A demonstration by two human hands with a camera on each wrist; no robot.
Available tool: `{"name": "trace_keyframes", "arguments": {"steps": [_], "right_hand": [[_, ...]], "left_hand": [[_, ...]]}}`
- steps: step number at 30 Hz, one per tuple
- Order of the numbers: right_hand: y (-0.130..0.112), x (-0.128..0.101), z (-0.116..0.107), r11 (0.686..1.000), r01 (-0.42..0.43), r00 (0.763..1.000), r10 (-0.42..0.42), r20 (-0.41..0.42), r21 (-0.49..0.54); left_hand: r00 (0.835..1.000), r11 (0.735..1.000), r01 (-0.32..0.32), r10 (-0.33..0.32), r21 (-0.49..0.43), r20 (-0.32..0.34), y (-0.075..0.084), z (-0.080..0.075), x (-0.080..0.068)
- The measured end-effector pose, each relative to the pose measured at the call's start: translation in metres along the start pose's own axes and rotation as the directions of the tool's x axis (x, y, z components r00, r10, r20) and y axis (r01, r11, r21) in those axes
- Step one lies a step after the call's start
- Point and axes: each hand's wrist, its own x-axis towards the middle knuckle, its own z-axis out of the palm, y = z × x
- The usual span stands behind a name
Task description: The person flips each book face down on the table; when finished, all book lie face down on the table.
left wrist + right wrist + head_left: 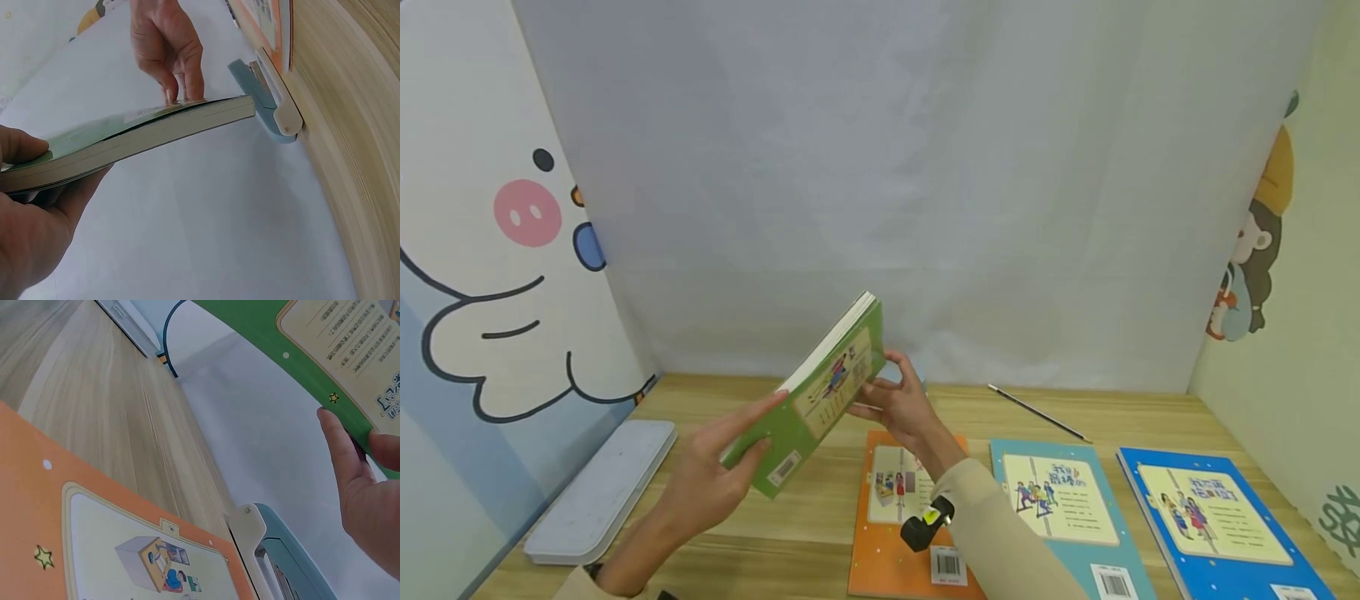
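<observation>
I hold a green book (820,392) tilted in the air above the wooden table (760,533), back cover toward me. My left hand (715,483) grips its lower corner, thumb on the cover and fingers beneath. My right hand (898,408) pinches the opposite long edge. The left wrist view shows the green book (137,134) edge-on, with the right hand (169,50) touching its top face and the left hand (31,219) underneath. In the right wrist view, the right hand (362,506) has its thumb on the green cover (306,375).
An orange book (895,533), a teal book (1060,508) and a blue book (1210,517) lie side by side on the table. A thin dark pencil (1037,412) lies behind them. A grey case (602,492) sits at the left. A blue-white stapler-like object (269,103) stands behind the orange book.
</observation>
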Motion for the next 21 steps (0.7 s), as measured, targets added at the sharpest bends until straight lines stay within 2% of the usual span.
{"name": "trace_keyframes", "arguments": {"steps": [5,12,16,21], "right_hand": [[0.001,-0.002,-0.001,1.0,-0.012,1.0,0.012,-0.014,0.013],[0.0,-0.004,-0.001,1.0,0.005,0.999,-0.005,-0.038,-0.009],[0.001,-0.005,-0.001,1.0,0.0,0.999,-0.001,-0.048,-0.028],[0.002,-0.006,-0.003,0.999,-0.003,0.999,0.001,-0.043,-0.044]], "left_hand": [[0.999,1.0,0.02,-0.02,-0.009,0.026,0.001,0.001,0.0],[0.994,0.998,-0.045,0.041,0.038,0.098,0.002,-0.003,0.007],[0.985,0.997,-0.051,0.039,0.066,0.171,0.005,-0.009,0.01],[0.963,0.993,-0.016,-0.016,0.118,0.267,0.01,-0.017,0.014]]}}
